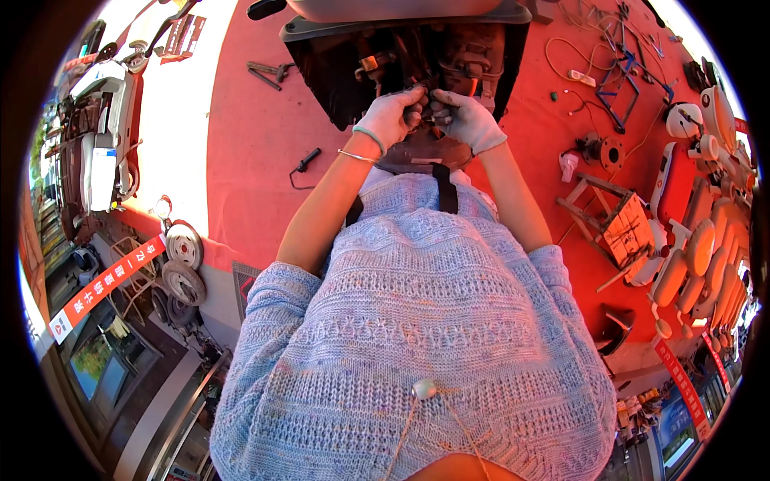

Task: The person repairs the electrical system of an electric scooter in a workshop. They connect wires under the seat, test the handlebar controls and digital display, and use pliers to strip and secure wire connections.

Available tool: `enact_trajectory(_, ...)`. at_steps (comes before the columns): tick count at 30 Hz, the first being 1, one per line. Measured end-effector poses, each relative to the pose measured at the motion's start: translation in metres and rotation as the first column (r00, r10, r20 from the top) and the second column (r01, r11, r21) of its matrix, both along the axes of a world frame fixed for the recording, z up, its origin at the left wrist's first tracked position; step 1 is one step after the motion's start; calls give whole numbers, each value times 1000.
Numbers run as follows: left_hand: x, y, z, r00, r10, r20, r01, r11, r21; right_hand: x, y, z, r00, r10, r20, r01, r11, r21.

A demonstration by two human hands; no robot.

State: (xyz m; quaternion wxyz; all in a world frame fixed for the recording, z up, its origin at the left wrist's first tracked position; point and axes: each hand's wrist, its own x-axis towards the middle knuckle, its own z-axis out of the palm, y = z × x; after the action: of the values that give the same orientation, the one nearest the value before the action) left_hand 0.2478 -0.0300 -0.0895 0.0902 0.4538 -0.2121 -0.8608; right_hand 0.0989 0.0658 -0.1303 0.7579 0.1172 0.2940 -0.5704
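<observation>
Both my hands wear pale work gloves, soiled dark at the fingertips, and meet inside the open black body shell (321, 68) of what looks like a scooter. My left hand (393, 118) has its fingers curled closed against the dark parts in the middle. Close beside it, my right hand (468, 120) pinches with thumb and bent fingers. Whatever sits between the fingertips is too small and dark to name. Around them show cables and grimy metal parts (473, 64). Below my hands lies a dark rounded part (433, 152), possibly a tyre or mudguard.
On the red floor (249, 152) left of me lie a dark metal tool (271, 74) and a black-handled tool (305, 167). Rightward are a wooden stool (622, 228), a wheel hub (601, 151), a power strip (581, 78) with cable, and a blue frame (622, 104). Several scooters (698, 240) line the right edge.
</observation>
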Motion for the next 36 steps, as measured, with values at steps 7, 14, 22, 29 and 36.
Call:
enact_trajectory(7, -1, 4, 4, 999, 41, -26, -41, 999, 18, 6, -1, 2, 996, -61, 66, 60, 998, 17)
enact_trajectory(14, -1, 5, 8, 994, 92, -55, -87, 993, 79, 10, -1, -14, 978, -61, 201, 84, 991, -108)
enact_trajectory(22, 1, 3, -2, 995, 96, -30, -95, 995, 43, -4, -12, 17, 993, 117, -12, -116, 992, 45)
enact_trajectory(29, -2, 3, -13, 996, 78, 48, -77, 997, -28, 0, -19, 11, 995, 57, -77, -40, 979, 202)
enact_trajectory(36, -6, 9, 5, 975, 95, 203, -57, 980, -189, 26, -24, 28, 985, -101, -143, 131, 966, 223)
